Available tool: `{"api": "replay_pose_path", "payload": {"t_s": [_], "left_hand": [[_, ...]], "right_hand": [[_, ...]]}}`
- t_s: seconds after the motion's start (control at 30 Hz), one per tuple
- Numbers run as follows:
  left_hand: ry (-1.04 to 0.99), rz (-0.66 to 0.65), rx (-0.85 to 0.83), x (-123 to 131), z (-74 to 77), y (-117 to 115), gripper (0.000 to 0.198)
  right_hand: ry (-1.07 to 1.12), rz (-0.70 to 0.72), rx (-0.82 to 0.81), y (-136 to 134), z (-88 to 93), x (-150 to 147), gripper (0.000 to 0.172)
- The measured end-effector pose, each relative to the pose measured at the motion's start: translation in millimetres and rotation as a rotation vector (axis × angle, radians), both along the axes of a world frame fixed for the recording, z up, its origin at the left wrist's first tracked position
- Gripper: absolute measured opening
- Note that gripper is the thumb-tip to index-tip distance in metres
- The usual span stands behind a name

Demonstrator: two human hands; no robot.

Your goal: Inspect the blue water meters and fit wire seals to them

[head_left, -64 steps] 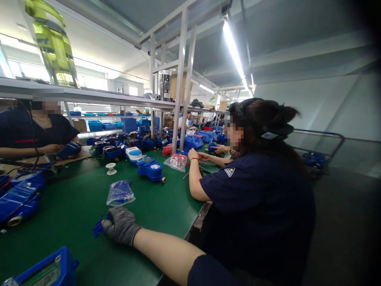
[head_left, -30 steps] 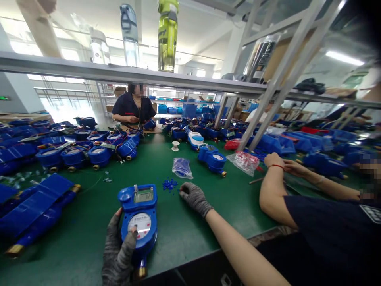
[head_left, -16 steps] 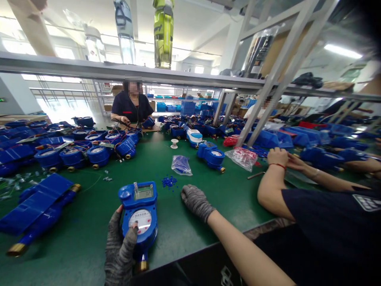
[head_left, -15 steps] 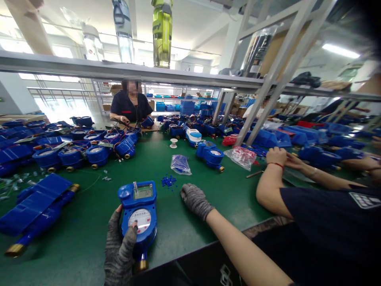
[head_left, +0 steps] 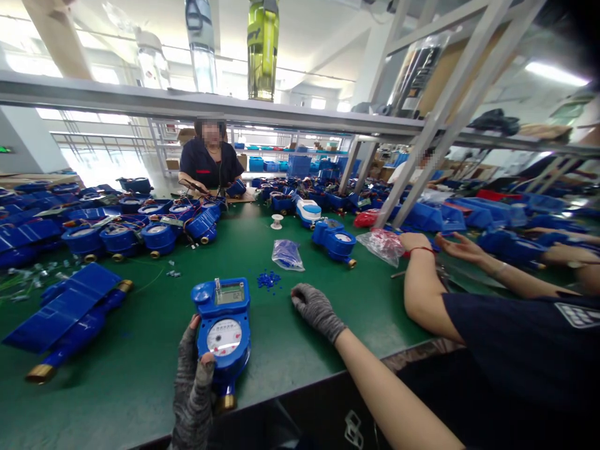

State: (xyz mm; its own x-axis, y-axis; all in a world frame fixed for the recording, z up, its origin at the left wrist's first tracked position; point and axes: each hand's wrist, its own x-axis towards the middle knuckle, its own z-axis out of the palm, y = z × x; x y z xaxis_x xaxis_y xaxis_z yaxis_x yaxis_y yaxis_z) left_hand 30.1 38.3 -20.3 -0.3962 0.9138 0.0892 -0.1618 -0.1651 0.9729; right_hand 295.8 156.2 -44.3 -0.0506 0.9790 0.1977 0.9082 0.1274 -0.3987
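My left hand [head_left: 193,384], in a grey fingerless glove, grips a blue water meter [head_left: 224,337] by its left side. Its thumb lies at the lower left edge of the round white dial, and the fingers behind are partly hidden. The meter has a small grey display at the top and a brass threaded end at the bottom. My right hand [head_left: 319,310], gloved alike, rests on the green table [head_left: 276,350] with fingers curled in; whatever they may hold is hidden. Just left of it lies a pile of tiny blue parts [head_left: 268,280], with a plastic bag of blue pieces [head_left: 287,255] behind.
Another blue meter [head_left: 70,309] lies at left, and one more [head_left: 334,240] stands beyond my right hand. Rows of meters [head_left: 119,239] fill the back left. A co-worker's arm [head_left: 424,275] reaches in at right, near a red-and-clear bag [head_left: 382,244]. A metal shelf [head_left: 290,115] crosses overhead.
My left thumb has slid off the dial to its lower edge, uncovering the dial's face. The co-worker's hands at right have moved apart. The view has shifted slightly.
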Motion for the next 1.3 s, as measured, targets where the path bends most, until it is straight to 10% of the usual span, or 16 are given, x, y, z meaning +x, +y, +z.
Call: {"api": "replay_pose_path", "payload": {"t_s": [1.3], "left_hand": [[-0.071, -0.043, 0.026, -9.0, -24.3, 9.7, 0.075]], "right_hand": [[-0.116, -0.023, 0.015, 11.6, -8.5, 7.7, 0.021]]}}
